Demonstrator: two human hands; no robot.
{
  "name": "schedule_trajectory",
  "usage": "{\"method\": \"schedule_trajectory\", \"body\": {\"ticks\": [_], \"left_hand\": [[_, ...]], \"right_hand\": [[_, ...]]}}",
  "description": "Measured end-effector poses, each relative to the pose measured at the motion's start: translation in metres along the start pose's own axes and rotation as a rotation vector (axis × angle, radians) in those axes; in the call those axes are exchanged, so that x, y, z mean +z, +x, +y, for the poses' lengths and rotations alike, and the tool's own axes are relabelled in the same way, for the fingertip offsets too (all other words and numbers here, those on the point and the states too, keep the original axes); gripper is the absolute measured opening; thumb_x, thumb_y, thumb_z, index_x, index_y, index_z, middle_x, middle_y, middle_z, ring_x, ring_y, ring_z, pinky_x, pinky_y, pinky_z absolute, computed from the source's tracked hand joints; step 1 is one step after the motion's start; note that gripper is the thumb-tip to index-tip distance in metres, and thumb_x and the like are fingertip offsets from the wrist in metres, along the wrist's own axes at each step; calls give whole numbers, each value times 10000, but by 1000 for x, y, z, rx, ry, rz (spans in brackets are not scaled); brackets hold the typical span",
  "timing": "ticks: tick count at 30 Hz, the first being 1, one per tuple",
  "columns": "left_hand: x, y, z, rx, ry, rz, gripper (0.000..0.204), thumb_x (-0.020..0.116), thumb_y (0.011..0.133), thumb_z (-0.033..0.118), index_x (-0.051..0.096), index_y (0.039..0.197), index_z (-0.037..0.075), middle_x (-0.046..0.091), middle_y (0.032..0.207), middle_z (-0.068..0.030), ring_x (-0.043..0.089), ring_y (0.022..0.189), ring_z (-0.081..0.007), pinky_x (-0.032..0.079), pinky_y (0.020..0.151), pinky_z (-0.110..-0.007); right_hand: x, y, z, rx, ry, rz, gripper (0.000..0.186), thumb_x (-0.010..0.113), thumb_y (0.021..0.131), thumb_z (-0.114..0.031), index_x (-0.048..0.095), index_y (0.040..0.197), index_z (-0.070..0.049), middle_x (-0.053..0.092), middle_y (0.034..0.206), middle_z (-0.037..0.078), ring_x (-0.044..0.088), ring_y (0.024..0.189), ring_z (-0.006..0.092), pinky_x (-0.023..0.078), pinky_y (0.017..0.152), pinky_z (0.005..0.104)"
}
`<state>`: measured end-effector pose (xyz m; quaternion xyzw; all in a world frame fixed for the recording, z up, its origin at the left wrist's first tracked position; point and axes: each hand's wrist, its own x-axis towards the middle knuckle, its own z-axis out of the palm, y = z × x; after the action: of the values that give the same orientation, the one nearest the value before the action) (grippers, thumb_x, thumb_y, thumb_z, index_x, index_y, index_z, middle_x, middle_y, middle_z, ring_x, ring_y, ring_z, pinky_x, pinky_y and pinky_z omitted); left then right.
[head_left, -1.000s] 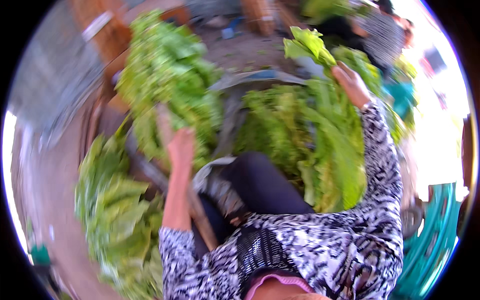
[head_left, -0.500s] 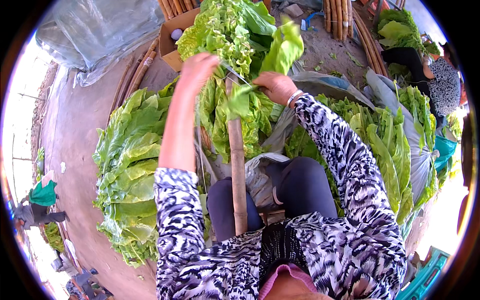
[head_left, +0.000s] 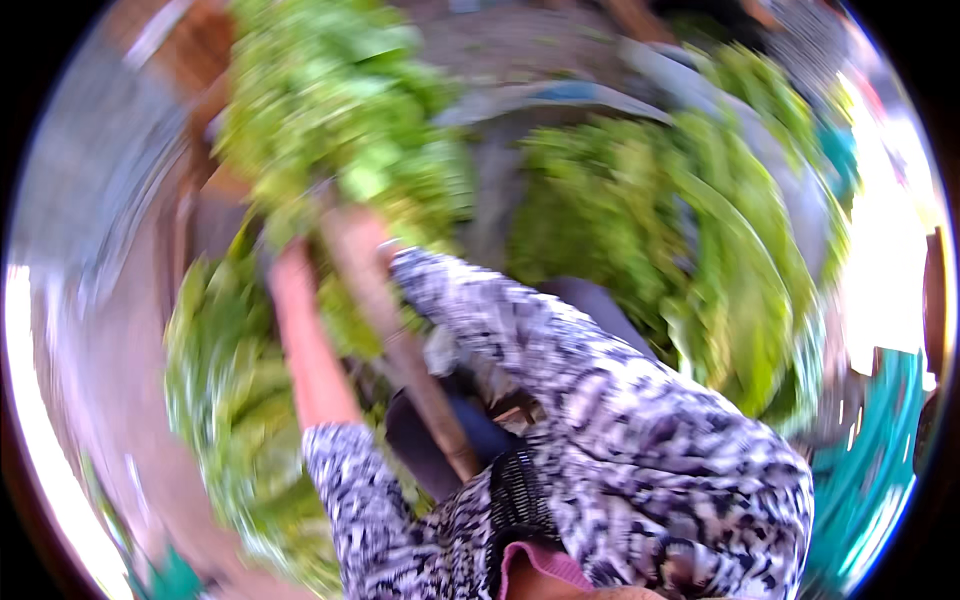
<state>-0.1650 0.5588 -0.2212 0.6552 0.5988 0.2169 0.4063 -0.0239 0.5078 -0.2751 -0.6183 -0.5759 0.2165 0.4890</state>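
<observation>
While the whole head view smeared with motion, showed only rough shapes. Left forearm (head_left: 300, 340) bare, stretched up beside the wooden pole (head_left: 395, 340), which ran from the lap up into the bunch of green leaves (head_left: 340, 110) hung at its top. Left hand lost in the blur near the foot of that bunch; right hand out of sight where the patterned right sleeve (head_left: 480, 310) ended at the pole. Impossible to tell whether either hand was shut on leaf or pole, or whether the two touched.

Compared with half a second before: then sharp, both hands raised at the bunch, close together either side of the pole, the right pinching a leaf. Now swung and tilted, the right arm crossing lower over the pole. Judged from that: head turning, leaf probably tied or tucked in, work still on the pole.

Loose leaf piles: one at left (head_left: 215, 400), one at right (head_left: 690, 250), on the ground. Dark trousers (head_left: 440, 440) below.
</observation>
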Motion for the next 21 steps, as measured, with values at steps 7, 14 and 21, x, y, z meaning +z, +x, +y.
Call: {"method": "schedule_trajectory", "body": {"ticks": [7, 14, 21], "left_hand": [[-15, -2, -29, -276, -700, -337, 265, 505, 919, 251, 573, 970, 0, 336, 500, 41, 267, 370, -35, 194, 307, -200], [-75, -117, 21, 27, -1152, -867, 235, 462, 951, 222, 565, 957, 11, 376, 520, 5, 285, 361, -61, 231, 305, -197], [3, -175, 72, -149, -1253, -833, 257, 460, 952, 242, 580, 944, 14, 384, 548, 11, 282, 368, -67, 240, 310, -203]], "right_hand": [[-148, -32, -8, 450, -267, -308, 346, 474, 875, -326, 635, 1070, -90, 639, 1016, 145, 613, 889, 306, 492, 803, 384], [-401, -172, -20, 731, -1259, 10, 312, 583, 831, -284, 583, 1079, -94, 595, 1036, 101, 565, 990, 242, 476, 793, 376], [-504, -229, -28, 772, -1094, 133, 294, 555, 760, -232, 628, 1025, -127, 649, 938, 123, 614, 905, 298, 488, 771, 395]]}}
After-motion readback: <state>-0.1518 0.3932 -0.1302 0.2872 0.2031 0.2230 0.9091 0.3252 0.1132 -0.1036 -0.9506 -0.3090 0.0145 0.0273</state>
